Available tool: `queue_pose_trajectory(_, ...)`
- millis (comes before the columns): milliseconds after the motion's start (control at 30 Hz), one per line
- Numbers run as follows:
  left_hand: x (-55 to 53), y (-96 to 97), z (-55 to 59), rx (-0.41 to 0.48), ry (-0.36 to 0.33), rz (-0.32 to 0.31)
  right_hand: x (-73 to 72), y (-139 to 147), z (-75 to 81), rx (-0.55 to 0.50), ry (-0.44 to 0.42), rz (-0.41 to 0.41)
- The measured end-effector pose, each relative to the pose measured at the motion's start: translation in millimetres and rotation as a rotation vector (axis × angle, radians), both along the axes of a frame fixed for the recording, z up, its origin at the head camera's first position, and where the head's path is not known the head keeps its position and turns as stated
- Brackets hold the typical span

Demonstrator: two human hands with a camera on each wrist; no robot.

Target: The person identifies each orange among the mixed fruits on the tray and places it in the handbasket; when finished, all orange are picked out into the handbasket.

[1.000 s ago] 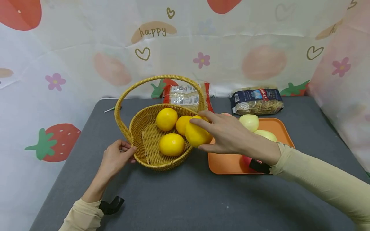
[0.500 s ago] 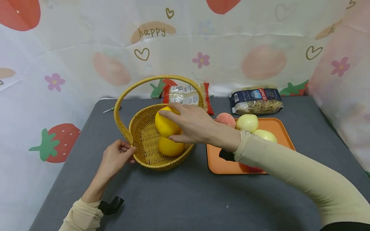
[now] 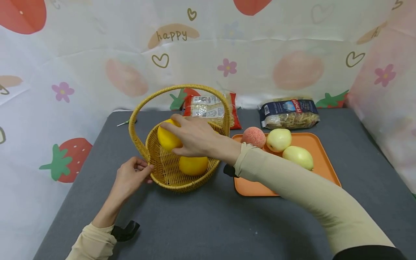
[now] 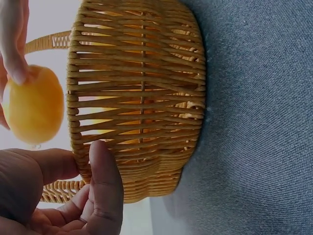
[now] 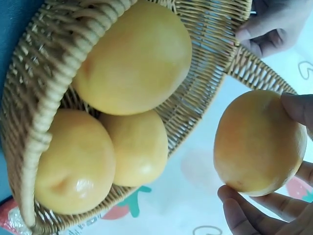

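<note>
A woven basket [image 3: 167, 171] with a tall arched handle stands on the grey table. My left hand [image 3: 131, 177] pinches its rim at the left, thumb and fingers on either side in the left wrist view. My right hand [image 3: 201, 137] reaches over the basket and holds a round yellow fruit [image 3: 167, 138] near its left part, above the rim in the left wrist view. Three more yellow fruits lie inside: a large one [image 5: 137, 58], a dimpled one [image 5: 73, 164] and a smaller one [image 5: 139, 147]. In the head view the right hand hides two of these.
Right of the basket is an orange tray [image 3: 256, 189] with a pink rough ball [image 3: 254, 137] and two pale green fruits [image 3: 279, 140]; the right sleeve crosses over it. Behind lie a red-edged bag [image 3: 208, 108], a dark pasta pack [image 3: 289, 112] and a small green-and-white item [image 3: 123, 123].
My right hand has carried the yellow fruit leftward from the basket's right rim to its left part. My left hand has stayed on the rim.
</note>
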State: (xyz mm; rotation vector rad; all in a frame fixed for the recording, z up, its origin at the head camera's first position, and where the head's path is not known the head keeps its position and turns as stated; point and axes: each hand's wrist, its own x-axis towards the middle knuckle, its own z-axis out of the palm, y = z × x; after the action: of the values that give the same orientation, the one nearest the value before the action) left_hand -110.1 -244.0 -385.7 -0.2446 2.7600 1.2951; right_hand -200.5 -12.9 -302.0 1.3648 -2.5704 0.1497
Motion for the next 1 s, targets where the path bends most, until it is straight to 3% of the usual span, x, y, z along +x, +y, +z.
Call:
queue_pose_trajectory(367,0.6,-0.5,0.5,-0.003,-0.011,0.0,-1.0,-27,-15.7,0.123,-0.108,-0.012)
queue_pose_trajectory(700,-0.4,0.2,1.5,0.005,-0.008,0.002,-3.9,-39,-27.5,0.214,-0.134,-0.039)
queue_pose_trajectory(1000,-0.8,0.2,1.7,0.003,-0.01,0.002,-2.9,-44,-36.5,0.244,-0.21,-0.05)
